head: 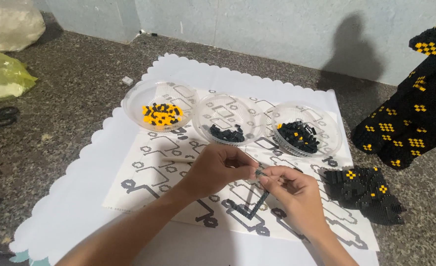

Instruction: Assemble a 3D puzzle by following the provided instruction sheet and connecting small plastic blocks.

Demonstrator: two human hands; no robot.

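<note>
Far left on the speckled grey stone floor (70,98): a yellow-green plastic bag (3,76), a whitish plastic bag (8,22) behind it, and a dark ring-shaped item (3,116), too blurred to identify. Spread over the floor, a white scallop-edged mat (95,177) bearing a printed instruction sheet with black outline diagrams (154,172). Along the sheet's upper part, three clear plastic bowls in a row: the left bowl (161,104) with yellow and black small bricks, the middle bowl (229,119) with dark bricks only, the right bowl (306,129) with black bricks and a few yellow ones. Below the bowls, left hand (218,170) and right hand (294,192) brought close together over the sheet, fingertips nearly meeting, both pinched on a thin strip of tiny dark bricks (260,173) held between them; possibly continuing downward toward the paper, though hard to separate from the print. Right of the hands, a flat black brick slab with yellow squares (365,194) resting at the mat's edge. Further right, a large black brick-built figure with yellow square patterns (415,113) standing on the floor.
</note>
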